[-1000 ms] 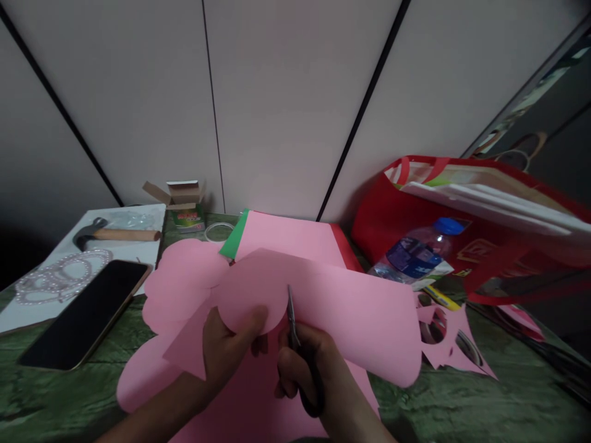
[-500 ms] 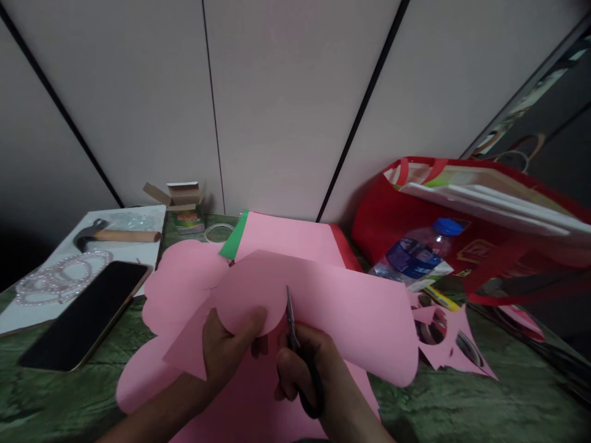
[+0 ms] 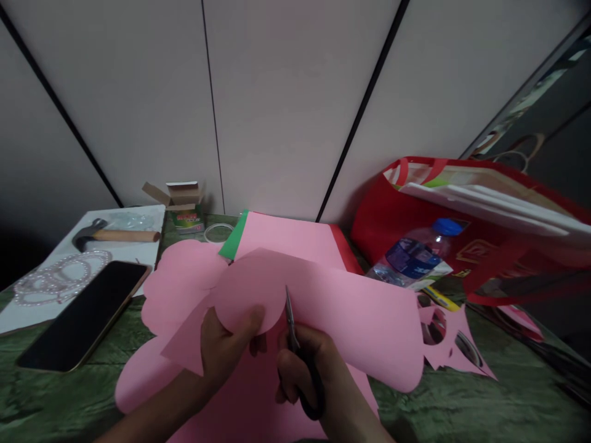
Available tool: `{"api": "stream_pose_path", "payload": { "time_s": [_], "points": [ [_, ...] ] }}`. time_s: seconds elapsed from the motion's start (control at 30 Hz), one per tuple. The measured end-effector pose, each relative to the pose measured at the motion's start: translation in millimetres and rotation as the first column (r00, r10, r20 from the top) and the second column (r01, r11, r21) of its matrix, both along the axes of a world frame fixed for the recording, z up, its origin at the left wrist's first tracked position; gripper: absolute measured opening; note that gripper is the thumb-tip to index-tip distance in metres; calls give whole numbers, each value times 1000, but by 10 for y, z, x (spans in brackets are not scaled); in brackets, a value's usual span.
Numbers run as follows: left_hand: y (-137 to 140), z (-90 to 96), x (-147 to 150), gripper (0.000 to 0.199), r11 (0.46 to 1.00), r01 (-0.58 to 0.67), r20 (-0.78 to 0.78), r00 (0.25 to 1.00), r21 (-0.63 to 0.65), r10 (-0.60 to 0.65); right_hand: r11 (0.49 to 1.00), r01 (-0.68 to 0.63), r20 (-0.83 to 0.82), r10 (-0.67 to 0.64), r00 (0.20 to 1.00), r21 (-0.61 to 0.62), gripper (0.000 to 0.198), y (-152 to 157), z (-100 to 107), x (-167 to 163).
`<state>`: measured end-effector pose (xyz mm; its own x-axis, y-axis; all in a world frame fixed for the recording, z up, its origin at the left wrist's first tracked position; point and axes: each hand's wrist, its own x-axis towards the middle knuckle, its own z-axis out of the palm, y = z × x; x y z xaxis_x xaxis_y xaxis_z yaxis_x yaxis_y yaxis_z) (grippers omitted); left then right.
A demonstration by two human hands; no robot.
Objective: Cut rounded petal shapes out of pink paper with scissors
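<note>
Pink paper is between your two hands, over the middle of the surface (image 3: 447,409). Your left hand (image 3: 231,344) pinches the rounded part (image 3: 249,292) of the pink sheet (image 3: 355,317), with the thumb on top and fingers below. Your right hand (image 3: 307,363) is closed around the black handles of the scissors (image 3: 290,323), and their blades lie at the right edge of this rounded part, pointing away from you. I cannot tell how far the blades are open.

For a clean curve, I think it is better that you turn the paper with the left hand and let the scissors stay almost in one direction. Short, calm cuts would probably follow the line well; a long cut could make a corner. Please watch also your left thumb, which is near to the blades. The free right side of the sheet hangs in a bend, and its weight may pull at the cut.

On the left of the surface, a phone (image 3: 85,323) lies partly on a white sheet (image 3: 18,317), together with a hammer (image 3: 127,235) and strings of beads (image 3: 60,280). Farther back stands an open small box (image 3: 188,219). On the right are pink scraps (image 3: 455,354), a bottle (image 3: 410,255) and a red bag (image 3: 378,212). Behind everything rises a pale panelled wall (image 3: 277,117).
</note>
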<state>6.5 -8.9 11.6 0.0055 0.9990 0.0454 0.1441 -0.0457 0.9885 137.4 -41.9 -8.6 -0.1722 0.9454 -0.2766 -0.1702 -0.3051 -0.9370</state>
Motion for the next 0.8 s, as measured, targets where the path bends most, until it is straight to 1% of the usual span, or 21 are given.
{"api": "stream_pose_path", "payload": {
  "time_s": [0.07,0.17,0.27,0.37,0.47,0.53,0.6,0.7,0.73,0.8],
  "points": [
    [8,0,-12,41,1000,9,-30,1000,6,-9,1000,0,10,0,1000,-4,15,-4,6,-1],
    [18,-9,-19,43,1000,15,-55,998,3,-15,1000,-15,-21,15,1000,-4,17,-20,-2,-11],
    [11,-22,2,41,999,-38,-12,999,-19,38,1000,-26,-44,26,999,7,23,-39,-29,-35],
    [-20,-16,32,36,991,-114,-35,993,-73,112,999,-42,-55,44,998,20,31,-40,-29,-45],
    [-58,19,48,34,986,-130,-26,991,-102,128,998,-58,-31,58,998,24,36,-16,18,-25],
    [-84,49,55,32,985,-122,-9,993,-121,122,997,-53,-37,55,998,51,38,6,50,-8],
    [-113,75,64,31,972,-147,-38,989,-183,142,995,-45,-77,52,996,90,38,24,65,1],
    [-167,104,80,34,925,-206,-152,975,-318,165,989,-45,-108,60,992,139,34,38,62,2],
    [-185,110,83,36,916,-208,-175,972,-343,156,987,-45,-104,62,993,157,32,39,61,2],
    [-213,113,87,39,920,-168,-174,978,-355,111,979,-53,-97,73,993,198,29,37,64,6]
  ]
}}
